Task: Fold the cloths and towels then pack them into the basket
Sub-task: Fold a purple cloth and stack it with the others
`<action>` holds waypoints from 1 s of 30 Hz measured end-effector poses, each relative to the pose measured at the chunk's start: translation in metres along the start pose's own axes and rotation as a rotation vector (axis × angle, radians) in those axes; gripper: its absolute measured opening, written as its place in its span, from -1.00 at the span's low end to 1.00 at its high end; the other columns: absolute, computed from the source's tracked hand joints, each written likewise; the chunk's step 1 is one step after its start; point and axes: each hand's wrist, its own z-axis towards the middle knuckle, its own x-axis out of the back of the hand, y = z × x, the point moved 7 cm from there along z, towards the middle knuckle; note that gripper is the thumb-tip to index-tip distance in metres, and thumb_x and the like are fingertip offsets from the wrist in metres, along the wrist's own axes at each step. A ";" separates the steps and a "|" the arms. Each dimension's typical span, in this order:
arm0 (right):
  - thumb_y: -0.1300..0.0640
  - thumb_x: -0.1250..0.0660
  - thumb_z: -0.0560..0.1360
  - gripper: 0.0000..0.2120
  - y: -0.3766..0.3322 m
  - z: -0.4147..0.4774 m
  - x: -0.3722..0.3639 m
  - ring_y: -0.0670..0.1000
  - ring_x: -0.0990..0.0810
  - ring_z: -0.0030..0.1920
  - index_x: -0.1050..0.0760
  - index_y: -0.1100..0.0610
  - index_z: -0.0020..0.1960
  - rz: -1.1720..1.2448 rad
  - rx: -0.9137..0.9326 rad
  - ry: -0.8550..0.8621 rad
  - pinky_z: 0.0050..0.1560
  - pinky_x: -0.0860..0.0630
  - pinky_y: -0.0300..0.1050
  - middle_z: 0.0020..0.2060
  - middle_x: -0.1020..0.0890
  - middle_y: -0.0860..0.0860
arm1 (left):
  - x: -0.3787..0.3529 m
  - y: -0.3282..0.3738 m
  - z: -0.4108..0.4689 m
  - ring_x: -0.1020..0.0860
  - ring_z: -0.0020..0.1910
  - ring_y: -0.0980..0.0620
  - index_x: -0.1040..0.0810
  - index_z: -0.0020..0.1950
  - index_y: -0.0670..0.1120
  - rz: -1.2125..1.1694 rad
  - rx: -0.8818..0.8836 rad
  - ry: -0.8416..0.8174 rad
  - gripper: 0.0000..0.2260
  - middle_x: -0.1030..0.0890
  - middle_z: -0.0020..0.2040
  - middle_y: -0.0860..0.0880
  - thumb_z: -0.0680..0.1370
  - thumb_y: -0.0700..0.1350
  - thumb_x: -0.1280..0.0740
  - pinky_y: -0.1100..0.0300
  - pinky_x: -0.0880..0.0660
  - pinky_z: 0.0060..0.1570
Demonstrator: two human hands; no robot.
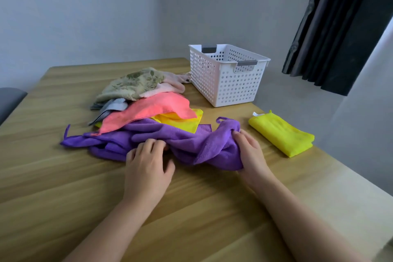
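A crumpled purple cloth [161, 136] lies across the middle of the wooden table [63, 187]. My left hand [147, 166] grips a bunched fold near its middle. My right hand [249, 152] grips its right end, fingers curled into the fabric. Behind it is a loose pile: a coral cloth [148, 110], a yellow cloth [180, 121], a grey cloth [110, 107], a green floral towel [131, 83] and a pale pink towel [168, 86]. A folded yellow cloth [281, 133] lies to the right. The white perforated basket [225, 83] stands at the back right; I see nothing inside it.
The table's right edge runs close past the folded yellow cloth and the basket. A dark curtain [340, 27] hangs at the far right. A grey chair back [9, 100] shows at the left edge. Grey walls stand behind the table.
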 end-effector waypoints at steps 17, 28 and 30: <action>0.12 -0.42 0.46 -0.87 -0.002 -0.027 -0.044 -0.20 -0.57 -0.25 -0.62 0.03 0.00 -0.845 0.461 -0.322 -0.22 -0.46 -0.38 -0.25 -0.64 -0.17 | 0.006 0.023 -0.002 -0.50 0.02 0.09 -0.51 0.16 0.01 -0.793 -0.025 -0.088 -0.65 -0.52 0.06 0.07 0.38 -0.15 -0.39 0.42 -0.39 0.00; -0.01 -0.51 0.35 -0.73 0.000 -0.024 -0.044 -0.18 -0.57 -0.16 -0.62 -0.01 0.04 -1.018 0.452 -0.398 -0.15 -0.48 -0.35 -0.17 -0.62 -0.19 | 0.014 0.023 -0.004 -0.38 -0.38 0.13 -0.55 -0.05 0.02 -0.555 -0.089 -0.005 -0.73 -0.33 -0.42 0.07 0.31 -0.26 -0.30 0.46 -0.32 -0.23; 0.05 -0.49 0.38 -0.77 0.001 -0.025 -0.046 -0.16 -0.57 -0.13 -0.62 0.00 0.03 -0.990 0.447 -0.452 -0.13 -0.48 -0.32 -0.15 -0.62 -0.18 | 0.012 0.020 -0.003 -0.37 -0.42 0.14 -0.54 -0.13 0.04 -0.512 -0.085 0.006 -0.76 -0.30 -0.46 0.13 0.31 -0.26 -0.32 0.48 -0.29 -0.26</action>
